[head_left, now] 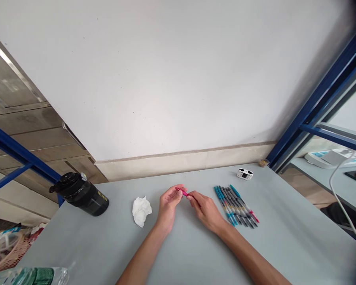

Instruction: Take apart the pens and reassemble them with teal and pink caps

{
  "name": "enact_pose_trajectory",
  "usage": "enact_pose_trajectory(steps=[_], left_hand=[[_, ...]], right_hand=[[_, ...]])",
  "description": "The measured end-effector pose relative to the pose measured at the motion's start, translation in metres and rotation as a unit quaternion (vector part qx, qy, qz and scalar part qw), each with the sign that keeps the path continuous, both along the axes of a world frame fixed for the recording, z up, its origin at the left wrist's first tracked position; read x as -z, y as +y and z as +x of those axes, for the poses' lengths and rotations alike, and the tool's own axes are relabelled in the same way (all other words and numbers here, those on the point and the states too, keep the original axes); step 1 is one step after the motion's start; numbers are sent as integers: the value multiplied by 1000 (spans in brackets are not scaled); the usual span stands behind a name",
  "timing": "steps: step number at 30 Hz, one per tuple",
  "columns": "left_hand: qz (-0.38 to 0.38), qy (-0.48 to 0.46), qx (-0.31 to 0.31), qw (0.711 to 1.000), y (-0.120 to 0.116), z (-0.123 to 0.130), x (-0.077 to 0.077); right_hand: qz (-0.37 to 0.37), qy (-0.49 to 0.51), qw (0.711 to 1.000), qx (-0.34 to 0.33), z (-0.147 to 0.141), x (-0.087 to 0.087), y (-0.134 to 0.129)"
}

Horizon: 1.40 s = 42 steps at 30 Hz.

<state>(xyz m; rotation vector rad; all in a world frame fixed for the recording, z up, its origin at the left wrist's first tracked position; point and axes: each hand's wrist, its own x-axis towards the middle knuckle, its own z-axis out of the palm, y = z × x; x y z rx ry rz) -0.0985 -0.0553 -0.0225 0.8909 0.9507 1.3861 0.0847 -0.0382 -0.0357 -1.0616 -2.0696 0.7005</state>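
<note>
Near the middle of the table, both hands meet on a slim pink pen (183, 192), much of which is hidden by fingers. My left hand (168, 205) pinches its left end between thumb and fingers. From the other side, my right hand (205, 209) grips it with the fingers closed. To the right of my right hand lies a row of pens (235, 206) with teal, black and pink parts, side by side on the table. A crumpled white tissue (141, 211) lies to the left of my left hand.
A black bottle (90, 198) stands at the table's (192, 253) left edge; a clear plastic bottle (38, 276) shows in the lower left corner. A small white device (245, 174) and a small container (264, 162) sit at the back right. Blue frame posts (311, 103) flank the table.
</note>
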Motion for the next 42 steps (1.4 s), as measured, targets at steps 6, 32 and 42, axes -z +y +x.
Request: enact_pose_trajectory(steps=[6,32,42], left_hand=[[4,-11,-1,1000,0,0,-1],[4,-7,-30,1000,3,-3,0],[-4,22,-20,1000,0,2,-6]], right_hand=[[-6,-6,1000,1,0,-2,-1],[-311,294,904,-9,-2,-16,4],[-323,482,814,33,5,-29,10]])
